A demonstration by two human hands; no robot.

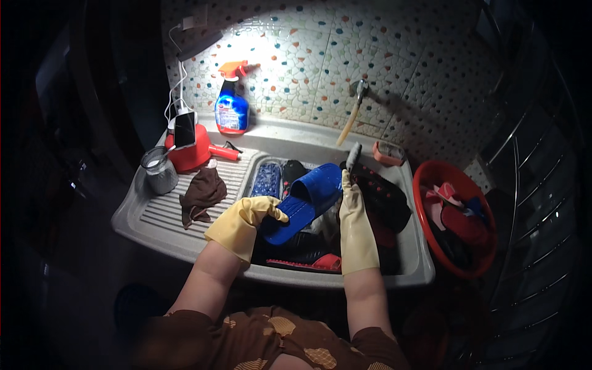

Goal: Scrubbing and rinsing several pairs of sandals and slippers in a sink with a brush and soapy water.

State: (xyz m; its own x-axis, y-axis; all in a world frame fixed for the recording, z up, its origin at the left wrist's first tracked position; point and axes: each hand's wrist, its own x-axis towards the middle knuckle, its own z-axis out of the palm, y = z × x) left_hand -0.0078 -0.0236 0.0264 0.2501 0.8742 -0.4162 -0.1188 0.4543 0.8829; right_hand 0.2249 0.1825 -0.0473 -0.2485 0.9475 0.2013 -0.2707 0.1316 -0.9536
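A blue plastic slide sandal (319, 187) is tilted over the sink basin, its toe strap up and away from me. My left hand (259, 212), in a yellow rubber glove, grips its heel end with the thumb on the footbed. My right hand (350, 199), also gloved, is at the sandal's toe end. It grips a grey-handled tool (354, 156), whose working end I cannot make out. Below lie several shoes: a dark shoe (384, 194) at the right, a red-and-black one (326, 262) in front, and a blue patterned sandal (267, 179) behind.
Left on the ribbed drainboard (157, 210) are a brown cloth (203, 192), a glass jar (159, 171), a red scoop (189, 155) and a phone (185, 129). A spray bottle (232, 108) and soap dish (388, 152) stand behind. A tap hose (349, 122) hangs above; a red basin (418, 222) holds footwear.
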